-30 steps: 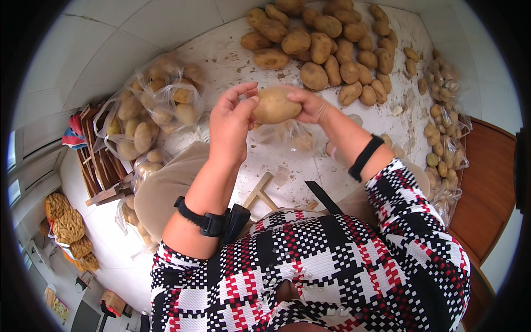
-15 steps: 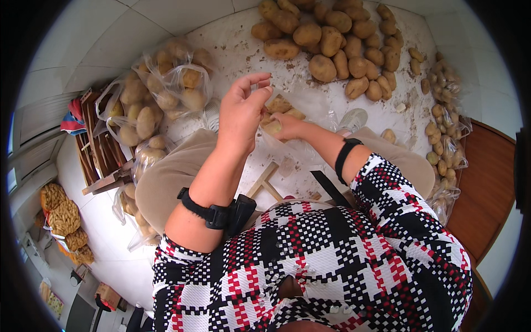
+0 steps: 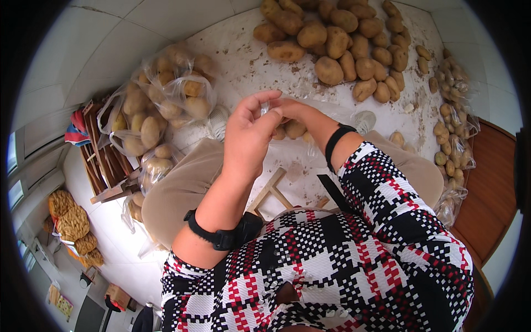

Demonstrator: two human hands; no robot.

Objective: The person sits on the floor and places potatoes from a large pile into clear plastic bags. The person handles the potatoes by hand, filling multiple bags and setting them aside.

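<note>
My left hand [image 3: 251, 124] is closed on the top of a clear plastic bag, with plastic showing between finger and thumb. My right hand [image 3: 293, 110] meets it from the right at the same bag top, its fingertips largely hidden. Below both hands hang or rest several potatoes [image 3: 294, 129] inside the bag, between my knees. A loose pile of potatoes [image 3: 337, 41] lies beyond them at the top.
Bagged potatoes [image 3: 150, 133] crowd my left, beside a wooden rack [image 3: 108, 166]. More bags of small potatoes [image 3: 449, 141] line the right, by a brown wooden board [image 3: 481, 188]. A wooden frame [image 3: 268, 191] sits under me. Orange mesh sacks [image 3: 77, 227] are at lower left.
The potato held between my hands a second ago has left them. My right hand went down into the bag and has risen beside my left hand, now at the bag's top.
</note>
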